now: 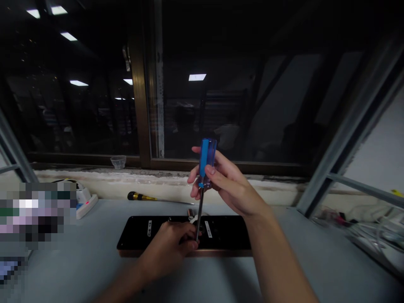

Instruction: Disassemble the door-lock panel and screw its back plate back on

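Note:
My right hand (233,183) is closed around the clear blue handle of a screwdriver (207,158), which stands nearly upright with its metal shaft pointing down. Low on that shaft, the thumb and fingers of my left hand (170,244) pinch together near the tip. The tip itself is hidden by those fingers, so I cannot tell what it touches. Beneath both hands lies a long black panel (135,231) with a copper-coloured edge and white labels. A small white and metallic part (193,216) shows on the panel behind the shaft, too blurred to name.
A second screwdriver (142,196), yellow and black, lies behind the panel. To the left is a white power strip (86,206); a clear plastic cup (118,161) sits on the window sill. Tangled cables (375,231) lie at right, beside a grey metal frame (334,139).

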Motion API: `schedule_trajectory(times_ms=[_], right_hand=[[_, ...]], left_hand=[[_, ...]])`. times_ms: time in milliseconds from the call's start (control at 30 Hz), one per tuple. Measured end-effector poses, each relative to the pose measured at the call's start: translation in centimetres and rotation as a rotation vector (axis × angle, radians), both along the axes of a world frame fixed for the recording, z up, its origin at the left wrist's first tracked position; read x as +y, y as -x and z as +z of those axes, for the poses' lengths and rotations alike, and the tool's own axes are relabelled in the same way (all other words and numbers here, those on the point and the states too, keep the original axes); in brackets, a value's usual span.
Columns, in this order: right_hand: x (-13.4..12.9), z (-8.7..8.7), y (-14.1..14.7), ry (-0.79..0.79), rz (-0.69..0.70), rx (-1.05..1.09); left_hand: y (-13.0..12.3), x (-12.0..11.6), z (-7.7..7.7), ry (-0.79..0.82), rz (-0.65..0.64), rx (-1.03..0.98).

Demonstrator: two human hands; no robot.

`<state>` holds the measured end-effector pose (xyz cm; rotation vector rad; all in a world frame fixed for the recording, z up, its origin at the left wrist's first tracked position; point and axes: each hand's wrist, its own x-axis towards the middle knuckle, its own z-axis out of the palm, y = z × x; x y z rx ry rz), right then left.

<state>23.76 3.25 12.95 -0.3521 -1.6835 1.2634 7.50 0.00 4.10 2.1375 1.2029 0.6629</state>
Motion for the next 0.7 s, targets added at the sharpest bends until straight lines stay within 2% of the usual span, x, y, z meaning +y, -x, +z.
schedule_trajectory(times_ms=[233,400,533,700], right_hand=[[-0.07,0.14,0.00,0.002,0.006,-0.007],[-0.41,0.12,-0.32,-0.011,0.092,-0.041],[-0.64,0.10,-0.42,-0.036,0.134,-0.035],[-0.63,0.18,-0.38,-0.041,0.098,-0.018]], left_hand=[[0.23,-0.05,-0.09,-0.082,-0.016,0.076],[0.40,-0.31,-0.19,-0.154,-0.076,0.155],[0.40,-0.35,-0.24,-0.168,-0.061,0.119],[0.46,-0.08,-0.48,-0.135,-0.056,0.044]])
